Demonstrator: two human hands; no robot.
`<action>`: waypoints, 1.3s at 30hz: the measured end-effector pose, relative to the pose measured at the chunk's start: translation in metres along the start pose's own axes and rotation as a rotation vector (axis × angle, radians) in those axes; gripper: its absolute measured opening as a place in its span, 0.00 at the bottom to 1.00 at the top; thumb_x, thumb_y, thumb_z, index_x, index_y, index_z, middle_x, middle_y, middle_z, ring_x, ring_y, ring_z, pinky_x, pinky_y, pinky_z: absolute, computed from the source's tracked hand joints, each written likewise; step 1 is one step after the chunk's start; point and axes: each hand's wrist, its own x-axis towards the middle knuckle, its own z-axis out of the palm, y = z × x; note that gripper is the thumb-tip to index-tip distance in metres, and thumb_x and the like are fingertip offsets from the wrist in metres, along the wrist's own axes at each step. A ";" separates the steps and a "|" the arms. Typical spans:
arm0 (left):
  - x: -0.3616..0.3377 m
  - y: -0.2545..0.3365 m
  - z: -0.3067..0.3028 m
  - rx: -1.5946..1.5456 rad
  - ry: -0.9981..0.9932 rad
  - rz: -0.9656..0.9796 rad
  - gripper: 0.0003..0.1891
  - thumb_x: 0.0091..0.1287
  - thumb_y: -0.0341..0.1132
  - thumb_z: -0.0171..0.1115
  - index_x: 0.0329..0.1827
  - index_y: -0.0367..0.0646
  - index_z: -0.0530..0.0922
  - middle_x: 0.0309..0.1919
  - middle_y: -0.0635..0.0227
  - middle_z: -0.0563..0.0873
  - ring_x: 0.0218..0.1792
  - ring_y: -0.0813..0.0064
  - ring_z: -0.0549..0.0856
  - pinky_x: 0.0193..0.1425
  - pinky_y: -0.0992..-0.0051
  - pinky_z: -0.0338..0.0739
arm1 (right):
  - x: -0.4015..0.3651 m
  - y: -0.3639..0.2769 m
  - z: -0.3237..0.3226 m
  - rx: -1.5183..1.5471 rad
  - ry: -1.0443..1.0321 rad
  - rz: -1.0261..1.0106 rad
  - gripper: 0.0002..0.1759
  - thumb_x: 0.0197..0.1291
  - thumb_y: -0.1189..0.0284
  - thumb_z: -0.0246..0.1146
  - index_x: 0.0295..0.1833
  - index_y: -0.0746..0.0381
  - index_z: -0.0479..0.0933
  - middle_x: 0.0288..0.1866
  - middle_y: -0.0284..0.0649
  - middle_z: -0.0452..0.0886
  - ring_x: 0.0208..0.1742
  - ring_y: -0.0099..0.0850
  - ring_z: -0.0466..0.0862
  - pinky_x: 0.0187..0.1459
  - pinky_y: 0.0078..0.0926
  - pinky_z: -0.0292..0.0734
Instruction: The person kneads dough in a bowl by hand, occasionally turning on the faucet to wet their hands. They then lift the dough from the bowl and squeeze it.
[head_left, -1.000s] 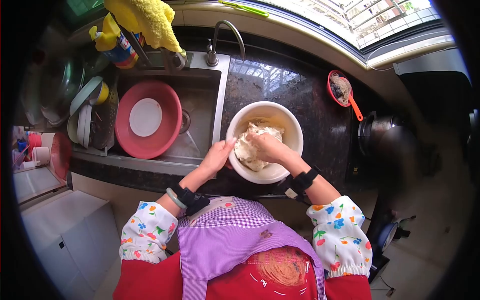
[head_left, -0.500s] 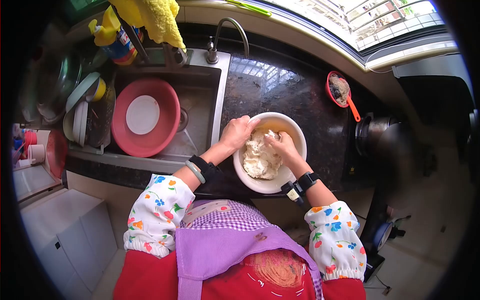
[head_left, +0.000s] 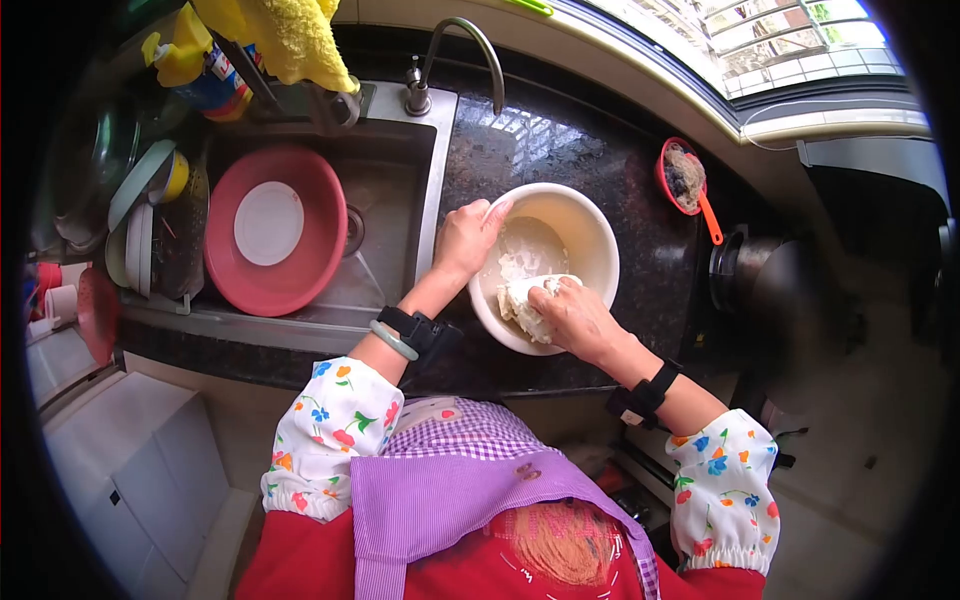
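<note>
A deep cream-white bowl stands on the dark counter, a little tilted. My left hand is closed on its left rim, thumb over the edge. Inside, my right hand grips a rough, pale lump of dough gathered at the near side. The fingertips sink into the dough and are partly hidden. Floury bits cling to the bare bowl bottom beyond it.
Left of the bowl is a steel sink holding a red basin with a white plate. A curved faucet rises behind. A red ladle-like scoop with brownish contents lies at right, near a stove. Dishes stand far left.
The dough has been pulled toward the near side and folded over, baring the far bowl bottom. My right hand moved nearer to me. The left hand stays on the rim.
</note>
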 end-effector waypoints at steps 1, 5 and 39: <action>-0.001 0.001 -0.001 -0.005 -0.003 -0.009 0.24 0.67 0.52 0.53 0.25 0.37 0.74 0.23 0.46 0.79 0.30 0.44 0.80 0.30 0.55 0.72 | 0.000 0.005 0.006 0.010 -0.038 0.004 0.22 0.38 0.75 0.67 0.44 0.61 0.72 0.29 0.47 0.79 0.34 0.47 0.81 0.38 0.43 0.75; -0.006 0.006 -0.002 -0.082 -0.008 -0.002 0.23 0.68 0.49 0.53 0.24 0.36 0.73 0.21 0.46 0.78 0.28 0.44 0.80 0.29 0.56 0.71 | 0.011 0.016 0.035 -0.042 -0.042 -0.039 0.16 0.45 0.73 0.61 0.43 0.60 0.72 0.28 0.47 0.79 0.34 0.45 0.81 0.36 0.42 0.76; 0.001 -0.003 0.011 0.026 0.099 -0.037 0.23 0.68 0.53 0.50 0.29 0.39 0.76 0.28 0.46 0.81 0.34 0.42 0.80 0.36 0.51 0.73 | 0.061 0.033 0.029 -0.049 0.133 -0.072 0.19 0.38 0.70 0.66 0.39 0.66 0.75 0.29 0.49 0.80 0.33 0.50 0.80 0.36 0.45 0.73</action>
